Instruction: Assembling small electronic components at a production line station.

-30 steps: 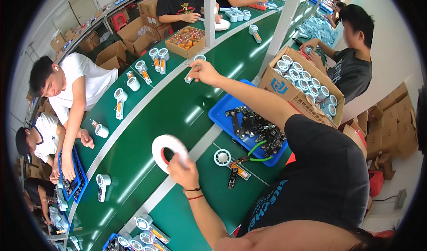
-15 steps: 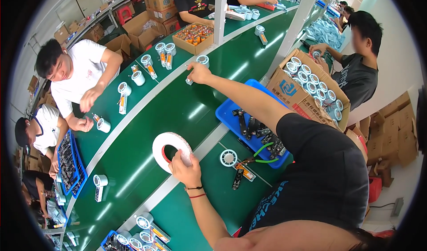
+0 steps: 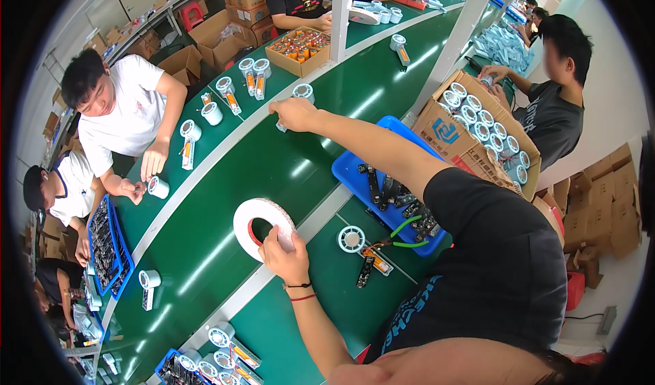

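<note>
My left hand (image 3: 285,257) grips the near edge of a wide white tape roll (image 3: 247,216), its fingers reaching into the roll's hole. Across the green conveyor belt stretches my right arm. My right hand (image 3: 295,114) is closed around the stem of a light-blue round fan unit (image 3: 303,92); a pale end of the stem shows below the fingers. Nearer to me, on the green worktop, lies another fan unit (image 3: 351,239) with an orange battery (image 3: 379,265) and a small black circuit board (image 3: 365,273). Green-handled pliers (image 3: 408,244) rest beside it, partly on the blue tray.
A blue tray (image 3: 342,173) of black parts lies under my right forearm. Right of it stands a carton (image 3: 437,129) of round units. More fan units (image 3: 149,280) ride the belt. Co-workers sit along the far side; one handles a unit (image 3: 158,187). A metal post (image 3: 340,23) rises there.
My right hand and the fan unit have shifted a little left along the belt. The lone unit at lower left has also drifted. The co-worker in white has lowered a hand to a unit.
</note>
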A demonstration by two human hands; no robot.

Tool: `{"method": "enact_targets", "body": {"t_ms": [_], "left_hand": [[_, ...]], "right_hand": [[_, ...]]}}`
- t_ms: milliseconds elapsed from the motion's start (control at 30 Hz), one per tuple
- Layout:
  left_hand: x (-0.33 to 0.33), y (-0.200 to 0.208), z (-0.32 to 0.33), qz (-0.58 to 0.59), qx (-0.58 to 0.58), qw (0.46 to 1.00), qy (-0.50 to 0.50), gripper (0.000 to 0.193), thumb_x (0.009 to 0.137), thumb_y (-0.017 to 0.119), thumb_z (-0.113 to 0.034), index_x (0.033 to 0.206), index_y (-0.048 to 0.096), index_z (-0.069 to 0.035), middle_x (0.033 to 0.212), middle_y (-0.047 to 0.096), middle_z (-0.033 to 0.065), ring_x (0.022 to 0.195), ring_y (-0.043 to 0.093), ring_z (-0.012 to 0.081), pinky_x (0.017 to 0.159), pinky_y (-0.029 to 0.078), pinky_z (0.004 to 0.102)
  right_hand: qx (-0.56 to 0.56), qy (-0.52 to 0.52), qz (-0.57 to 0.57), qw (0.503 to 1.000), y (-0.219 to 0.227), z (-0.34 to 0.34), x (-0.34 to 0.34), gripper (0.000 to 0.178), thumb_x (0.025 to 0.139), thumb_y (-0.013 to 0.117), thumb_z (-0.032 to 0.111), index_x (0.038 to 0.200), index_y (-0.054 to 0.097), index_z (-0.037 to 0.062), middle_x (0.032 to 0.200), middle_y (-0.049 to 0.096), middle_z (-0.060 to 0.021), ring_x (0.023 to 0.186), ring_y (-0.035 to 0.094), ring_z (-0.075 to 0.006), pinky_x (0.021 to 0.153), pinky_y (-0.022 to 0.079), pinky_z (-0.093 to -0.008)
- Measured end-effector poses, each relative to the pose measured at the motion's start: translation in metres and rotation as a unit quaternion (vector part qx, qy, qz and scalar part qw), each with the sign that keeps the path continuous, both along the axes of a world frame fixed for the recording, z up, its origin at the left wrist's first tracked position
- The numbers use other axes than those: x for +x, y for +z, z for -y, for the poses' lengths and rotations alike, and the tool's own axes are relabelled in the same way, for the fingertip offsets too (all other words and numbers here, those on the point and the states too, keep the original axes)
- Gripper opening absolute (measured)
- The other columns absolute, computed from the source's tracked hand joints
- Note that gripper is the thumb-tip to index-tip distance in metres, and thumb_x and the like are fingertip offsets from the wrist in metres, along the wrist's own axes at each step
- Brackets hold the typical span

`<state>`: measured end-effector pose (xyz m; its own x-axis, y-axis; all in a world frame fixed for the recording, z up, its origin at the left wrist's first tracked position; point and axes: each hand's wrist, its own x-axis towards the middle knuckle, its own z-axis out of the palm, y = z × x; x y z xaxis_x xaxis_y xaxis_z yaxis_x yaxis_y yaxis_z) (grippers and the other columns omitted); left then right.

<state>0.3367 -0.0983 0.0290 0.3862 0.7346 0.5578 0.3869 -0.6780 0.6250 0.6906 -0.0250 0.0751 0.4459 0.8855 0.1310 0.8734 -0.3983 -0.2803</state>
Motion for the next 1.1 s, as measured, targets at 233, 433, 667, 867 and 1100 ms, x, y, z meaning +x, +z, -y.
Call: {"method": "enact_targets", "body": {"t_ms": [233, 433, 667, 867, 1100], "left_hand": [[-0.002, 0.001, 0.001, -0.006, -0.004, 1.000, 0.003, 0.036, 0.080, 0.071, -0.018, 0.110, 0.063, 0.000, 0.094, 0.069, 0.0150, 0.082, 0.064, 0.0333, 0.081, 0.048, 0.0426], [-0.002, 0.004, -0.001, 0.006, 0.000, 1.000, -0.005, 0.037, 0.080, 0.071, -0.018, 0.110, 0.063, 0.000, 0.096, 0.069, 0.0152, 0.084, 0.064, 0.0332, 0.082, 0.048, 0.0425], [0.001, 0.003, 0.001, 0.009, -0.001, 1.000, 0.003, 0.037, 0.079, 0.072, -0.017, 0.110, 0.063, 0.000, 0.097, 0.069, 0.0150, 0.085, 0.065, 0.0329, 0.082, 0.048, 0.0423], [0.000, 0.005, 0.002, 0.014, -0.007, 1.000, -0.010, 0.037, 0.079, 0.073, -0.017, 0.110, 0.063, 0.001, 0.096, 0.069, 0.0146, 0.085, 0.065, 0.0322, 0.082, 0.048, 0.0421], [-0.005, 0.000, -0.002, 0.006, -0.006, 1.000, -0.008, 0.037, 0.079, 0.074, -0.017, 0.110, 0.064, 0.000, 0.096, 0.069, 0.0142, 0.084, 0.065, 0.0320, 0.082, 0.048, 0.0422]], "right_hand": [[0.032, -0.063, -0.028, 0.997, 0.000, -0.006, -0.004, 0.045, 0.080, 0.080, 0.023, 0.121, 0.064, 0.0143, 0.114, 0.062, -0.0125, 0.110, 0.064, -0.0344, 0.088, 0.053, -0.0448], [-0.031, -0.008, -0.069, 0.997, -0.009, -0.022, -0.005, 0.041, 0.075, 0.085, 0.027, 0.112, 0.070, 0.0163, 0.119, 0.057, -0.0120, 0.114, 0.061, -0.0351, 0.090, 0.053, -0.0437], [-0.123, 0.014, -0.099, 0.987, 0.002, -0.046, -0.009, 0.030, 0.074, 0.084, 0.025, 0.100, 0.076, 0.0143, 0.105, 0.072, -0.0114, 0.100, 0.069, -0.0296, 0.085, 0.055, -0.0405], [-0.091, 0.079, -0.120, 0.985, -0.006, -0.050, -0.008, 0.027, 0.075, 0.082, 0.025, 0.099, 0.078, 0.0115, 0.099, 0.076, -0.0096, 0.095, 0.071, -0.0278, 0.083, 0.056, -0.0390], [-0.110, 0.079, -0.092, 0.987, -0.002, -0.057, -0.038, 0.027, 0.076, 0.082, 0.026, 0.098, 0.078, 0.0113, 0.100, 0.075, -0.0096, 0.095, 0.071, -0.0278, 0.084, 0.056, -0.0392]]}}
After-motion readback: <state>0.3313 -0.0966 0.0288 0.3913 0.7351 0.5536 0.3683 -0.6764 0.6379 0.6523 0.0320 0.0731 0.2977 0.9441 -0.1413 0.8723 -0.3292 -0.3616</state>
